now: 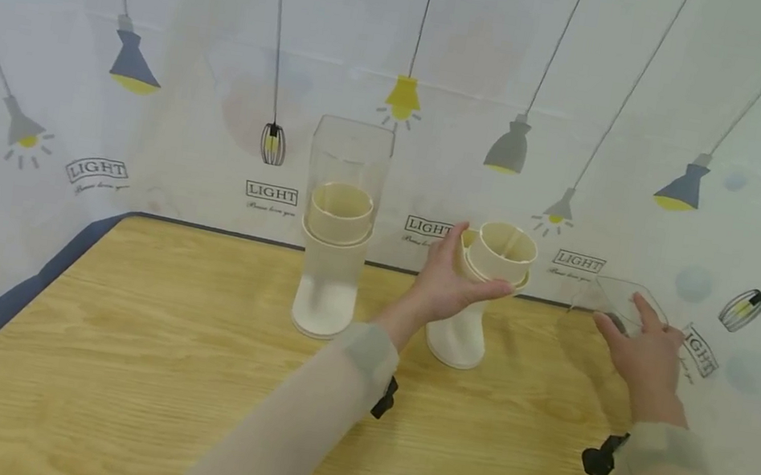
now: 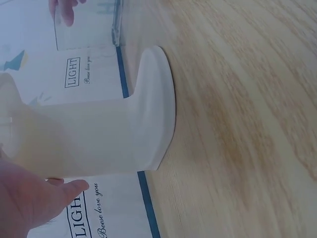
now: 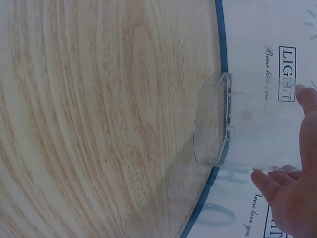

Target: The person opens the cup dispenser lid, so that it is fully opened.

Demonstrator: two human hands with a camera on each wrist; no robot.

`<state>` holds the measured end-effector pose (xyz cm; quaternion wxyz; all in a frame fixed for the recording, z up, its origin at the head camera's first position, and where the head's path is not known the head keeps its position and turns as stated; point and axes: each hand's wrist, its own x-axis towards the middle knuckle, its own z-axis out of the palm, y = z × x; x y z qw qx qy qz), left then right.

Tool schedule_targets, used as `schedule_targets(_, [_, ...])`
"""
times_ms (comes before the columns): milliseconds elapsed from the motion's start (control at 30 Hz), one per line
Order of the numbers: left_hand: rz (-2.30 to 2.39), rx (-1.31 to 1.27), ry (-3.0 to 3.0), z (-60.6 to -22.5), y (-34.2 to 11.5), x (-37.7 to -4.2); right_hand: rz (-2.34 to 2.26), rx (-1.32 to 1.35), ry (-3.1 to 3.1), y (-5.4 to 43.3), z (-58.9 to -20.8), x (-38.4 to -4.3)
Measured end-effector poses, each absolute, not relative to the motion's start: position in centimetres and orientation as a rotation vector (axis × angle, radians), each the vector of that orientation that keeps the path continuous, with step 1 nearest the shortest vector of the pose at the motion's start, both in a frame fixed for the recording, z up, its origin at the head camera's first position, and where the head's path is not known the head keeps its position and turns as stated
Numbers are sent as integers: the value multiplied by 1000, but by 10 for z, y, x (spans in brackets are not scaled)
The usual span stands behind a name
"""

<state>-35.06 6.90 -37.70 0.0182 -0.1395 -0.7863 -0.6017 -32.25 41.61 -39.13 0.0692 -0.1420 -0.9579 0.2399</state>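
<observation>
My left hand [image 1: 445, 286] grips the upper part of a cream dispenser stand [image 1: 457, 339], thumb along the front of its round collar [image 1: 506, 253]. In the left wrist view, the stand's flared foot [image 2: 157, 106] is down at the wood. Over to the right, my right hand [image 1: 648, 360] holds a clear plastic container [image 3: 210, 124] near its upper end, fingers and thumb spread across it. The container's lower end is close to the table's back edge in the right wrist view.
A matching cream stand [image 1: 327, 295] stands to the left with a tall clear container [image 1: 353, 144] on top. Behind the wooden table [image 1: 136, 365] hangs a white curtain [image 1: 214, 19] printed with lamps. A dark blue strip [image 1: 75, 251] runs along the table's edge.
</observation>
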Motion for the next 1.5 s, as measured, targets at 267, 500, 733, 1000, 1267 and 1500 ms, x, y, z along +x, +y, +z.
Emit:
schedule_targets(267, [-1900,-414,-2432,-381,69,-350,702,-439,-2885,414,-394,-324])
schedule_targets(500, [-1911,-423,-2410,-381,71,-349,652,-402,-2879,418,-398,-326])
schedule_targets(733, [-1912,-432,-2400,-380,76,-350,686,-384,-2847,422,-395,-324])
schedule_targets(1000, [-1920,-412,-2401,-380,74,-349,900,-388,-2765,418,-395,-321])
schedule_targets(1267, [-1889,-463,-2424,-372,57,-330,895,-347,-2480,390,-366,-305])
schedule_targets(1500, [-1868,-721,-2457,-361,21,-287,909,-111,-2282,351,-334,-282])
